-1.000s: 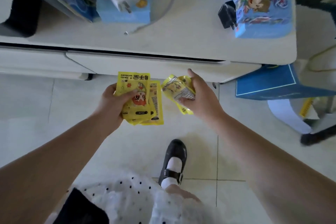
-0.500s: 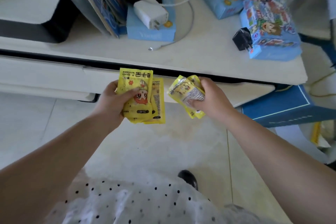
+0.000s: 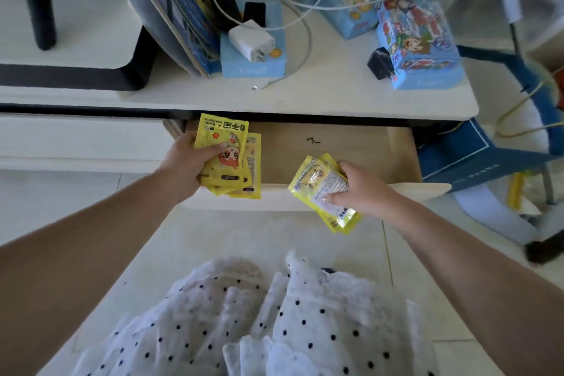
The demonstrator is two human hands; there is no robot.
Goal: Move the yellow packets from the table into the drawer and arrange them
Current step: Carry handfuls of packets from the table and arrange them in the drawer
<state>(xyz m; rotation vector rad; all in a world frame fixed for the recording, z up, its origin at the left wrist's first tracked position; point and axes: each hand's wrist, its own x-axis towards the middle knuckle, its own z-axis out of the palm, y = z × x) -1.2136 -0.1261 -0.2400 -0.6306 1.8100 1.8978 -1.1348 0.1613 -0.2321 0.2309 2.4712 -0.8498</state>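
Yellow packets [image 3: 225, 159] fan in the left hand [image 3: 183, 162], another bunch [image 3: 323, 189] gripped by right hand [image 3: 360, 189] fingers, both poised over the open drawer [image 3: 335, 149] for placing.

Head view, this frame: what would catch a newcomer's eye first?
The bright yellow packets stand out: the left hand grips a fanned stack over the open drawer, while the right hand holds a crumpled bunch at the drawer's front edge. Behind, the table carries blue boxes and a white charger.
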